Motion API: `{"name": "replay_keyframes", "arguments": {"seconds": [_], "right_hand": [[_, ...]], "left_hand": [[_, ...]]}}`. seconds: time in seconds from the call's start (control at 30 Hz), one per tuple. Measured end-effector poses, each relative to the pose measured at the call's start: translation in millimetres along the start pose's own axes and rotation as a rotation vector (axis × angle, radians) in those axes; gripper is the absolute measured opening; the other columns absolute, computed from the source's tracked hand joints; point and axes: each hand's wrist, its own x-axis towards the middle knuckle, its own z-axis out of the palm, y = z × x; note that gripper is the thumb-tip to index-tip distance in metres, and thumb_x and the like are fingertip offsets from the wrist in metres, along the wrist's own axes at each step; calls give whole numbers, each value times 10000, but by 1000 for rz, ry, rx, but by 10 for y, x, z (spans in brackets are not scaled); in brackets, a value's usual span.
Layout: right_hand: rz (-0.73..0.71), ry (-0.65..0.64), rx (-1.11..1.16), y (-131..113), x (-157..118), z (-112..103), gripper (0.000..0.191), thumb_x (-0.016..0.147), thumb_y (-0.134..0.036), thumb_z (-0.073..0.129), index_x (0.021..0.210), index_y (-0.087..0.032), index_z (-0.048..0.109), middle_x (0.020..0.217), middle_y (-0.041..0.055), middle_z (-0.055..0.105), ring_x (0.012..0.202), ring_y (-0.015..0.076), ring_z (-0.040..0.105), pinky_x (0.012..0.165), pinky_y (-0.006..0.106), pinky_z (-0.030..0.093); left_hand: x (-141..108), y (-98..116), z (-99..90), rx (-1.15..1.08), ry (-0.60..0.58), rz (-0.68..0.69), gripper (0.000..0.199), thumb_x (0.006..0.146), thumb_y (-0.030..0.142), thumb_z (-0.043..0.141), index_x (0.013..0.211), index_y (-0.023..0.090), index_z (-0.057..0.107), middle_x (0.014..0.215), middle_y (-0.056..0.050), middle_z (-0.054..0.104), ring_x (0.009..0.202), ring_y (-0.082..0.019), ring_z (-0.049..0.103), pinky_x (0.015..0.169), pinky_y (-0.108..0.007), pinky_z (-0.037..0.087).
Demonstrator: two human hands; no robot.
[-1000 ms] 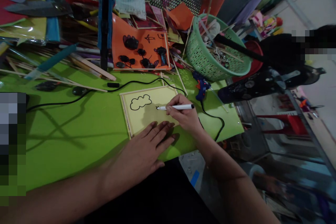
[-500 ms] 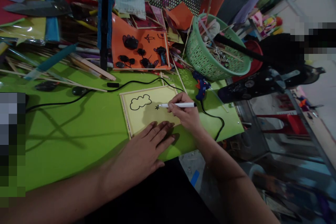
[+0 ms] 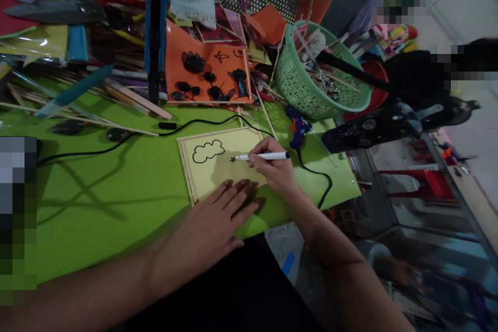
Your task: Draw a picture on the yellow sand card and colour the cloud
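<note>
A yellow card (image 3: 206, 179) edged with thin wooden sticks lies on the green table. On it are a black outlined cloud (image 3: 208, 151) and, to its right, a small star (image 3: 232, 160). My right hand (image 3: 274, 166) pinches a white marker pen (image 3: 268, 155), its tip at the star and its black end pointing right. My left hand (image 3: 223, 212) lies flat with fingers stretched out, pressing on the card's near edge. The black pen cap (image 3: 167, 125) lies beyond the card, beside a black cable (image 3: 194, 122).
A blue glue gun (image 3: 298, 127) stands right of the card, near a green basket (image 3: 322, 83) of sticks and small items. Behind the card sits an orange card (image 3: 210, 75) with dark stones. Scissors (image 3: 58, 11), sticks and papers crowd the back left. The green tabletop (image 3: 116, 181) ends at the right.
Almost nothing differs. The marker pen and my right hand have shifted very slightly at the star, and my left hand has stayed put.
</note>
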Motion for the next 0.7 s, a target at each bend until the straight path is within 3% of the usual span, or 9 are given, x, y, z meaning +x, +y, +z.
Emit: {"name": "replay_keyframes", "arguments": {"seconds": [0.7], "right_hand": [[-10, -29, 71, 8, 0, -7, 151, 862, -303, 742, 900, -231, 615, 805, -20, 616, 659, 122, 530, 580, 264, 406]], "left_hand": [[5, 2, 1, 9, 8, 15, 778, 933, 484, 697, 1591, 184, 410, 1710, -167, 361, 1572, -351, 346, 1282, -517, 270]]}}
